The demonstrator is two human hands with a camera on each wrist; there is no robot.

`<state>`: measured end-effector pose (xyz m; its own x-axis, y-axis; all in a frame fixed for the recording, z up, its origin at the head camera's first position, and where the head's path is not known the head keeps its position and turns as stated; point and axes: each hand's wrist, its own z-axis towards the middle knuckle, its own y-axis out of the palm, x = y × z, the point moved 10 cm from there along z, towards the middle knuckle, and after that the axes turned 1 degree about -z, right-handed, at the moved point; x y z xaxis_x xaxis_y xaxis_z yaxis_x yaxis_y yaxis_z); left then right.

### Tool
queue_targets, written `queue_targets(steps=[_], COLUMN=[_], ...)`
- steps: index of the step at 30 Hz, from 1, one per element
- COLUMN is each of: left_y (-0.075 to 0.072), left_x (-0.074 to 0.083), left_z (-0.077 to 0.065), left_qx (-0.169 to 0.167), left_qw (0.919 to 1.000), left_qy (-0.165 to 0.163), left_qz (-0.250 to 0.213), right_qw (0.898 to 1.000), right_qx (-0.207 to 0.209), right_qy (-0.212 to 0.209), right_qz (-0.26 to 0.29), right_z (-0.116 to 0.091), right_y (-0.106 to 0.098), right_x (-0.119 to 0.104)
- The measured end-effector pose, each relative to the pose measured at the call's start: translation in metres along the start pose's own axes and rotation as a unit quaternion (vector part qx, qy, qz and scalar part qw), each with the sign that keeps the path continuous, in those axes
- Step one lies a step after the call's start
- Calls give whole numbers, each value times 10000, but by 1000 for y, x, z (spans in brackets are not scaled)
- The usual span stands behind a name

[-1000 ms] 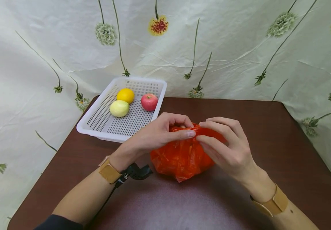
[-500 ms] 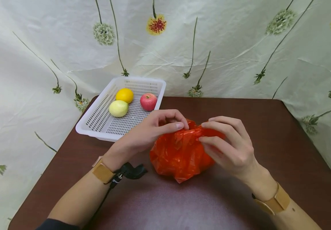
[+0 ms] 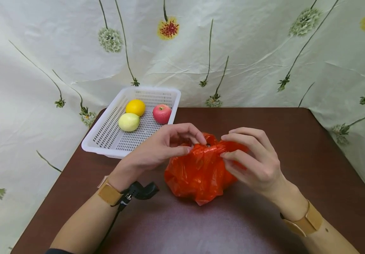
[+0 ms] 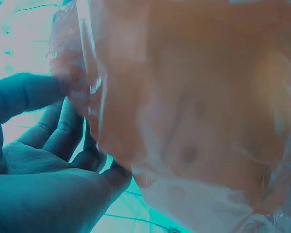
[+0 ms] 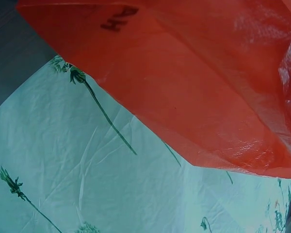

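Observation:
A red plastic bag (image 3: 198, 176) sits bulging on the table in front of the person, its top bunched into a crinkled rim. My left hand (image 3: 160, 143) pinches the left part of that rim, thumb on the near side and fingers behind. From the right, my right hand (image 3: 260, 165) pinches the rim with thumb and forefinger; its other fingers are bent. The left wrist view has the thin bag (image 4: 184, 111) close up beside the fingers. Dark printed marks show on the bag (image 5: 174, 92) in the right wrist view. What fills the bag is hidden.
A white perforated basket (image 3: 97, 150) stands at the table's back left. It holds an orange (image 3: 135, 107), a pale yellow-green fruit (image 3: 129, 122) and a red apple (image 3: 161, 114). Behind the dark brown table (image 3: 280, 123) hangs a flowered cloth (image 3: 249, 42).
My left fingers have slid left along the bag's rim, away from the right fingertips. The bunched top is spread wider between the hands. My right hand keeps nearly the same place.

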<state>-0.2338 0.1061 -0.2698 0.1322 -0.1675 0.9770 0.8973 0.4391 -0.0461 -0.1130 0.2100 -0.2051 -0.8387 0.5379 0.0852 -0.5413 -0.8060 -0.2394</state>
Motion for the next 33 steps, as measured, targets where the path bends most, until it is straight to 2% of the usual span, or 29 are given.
queue_targets(steps=[6,10,17,26,33], left_y=[1,0,-4,-16,-27], left_x=[3,3,7,6,2], left_z=[0,0,-1,-5,-9], left_qx=[-93,-24,226,690,957], left_qw=[9998,9999,9989,9940,9909], left_qy=[120,122,285,314,296], left_qz=[-97,-93,308,787,898], right_qw=[9999,9999,9999,9995,9991], right_qx=[-53,-29,-91,-257,-202], right_qy=[63,93,58,63,103], right_qz=[68,111,122,173,361], right_z=[1,1,1,-3,-9], right_y=[1,1,2,3,-1], right_x=[1,2,1,-2,-1])
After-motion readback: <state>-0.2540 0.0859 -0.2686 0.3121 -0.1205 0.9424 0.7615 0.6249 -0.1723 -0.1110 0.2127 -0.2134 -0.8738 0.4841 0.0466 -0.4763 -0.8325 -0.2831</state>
